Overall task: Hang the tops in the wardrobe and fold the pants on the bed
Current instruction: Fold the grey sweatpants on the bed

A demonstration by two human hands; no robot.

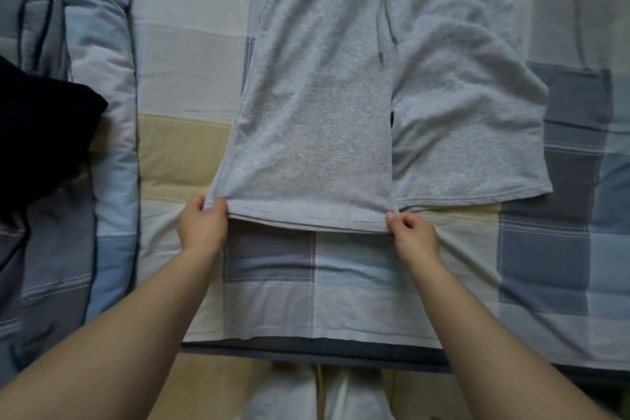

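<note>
Currently the left hand and right hand, set apart, each pinch a hem corner of the grey shorts spread mid-frame on the checked bed, probably tensioning the near leg flat before folding; dark garment at left.

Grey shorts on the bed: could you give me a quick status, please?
Left hand and right hand each pinch a hem corner of one leg. Grey shorts lie flat, unfolded. Dark garment off to the left, not in the way.

left hand, right hand pinch grey shorts hem | checked bed
</note>
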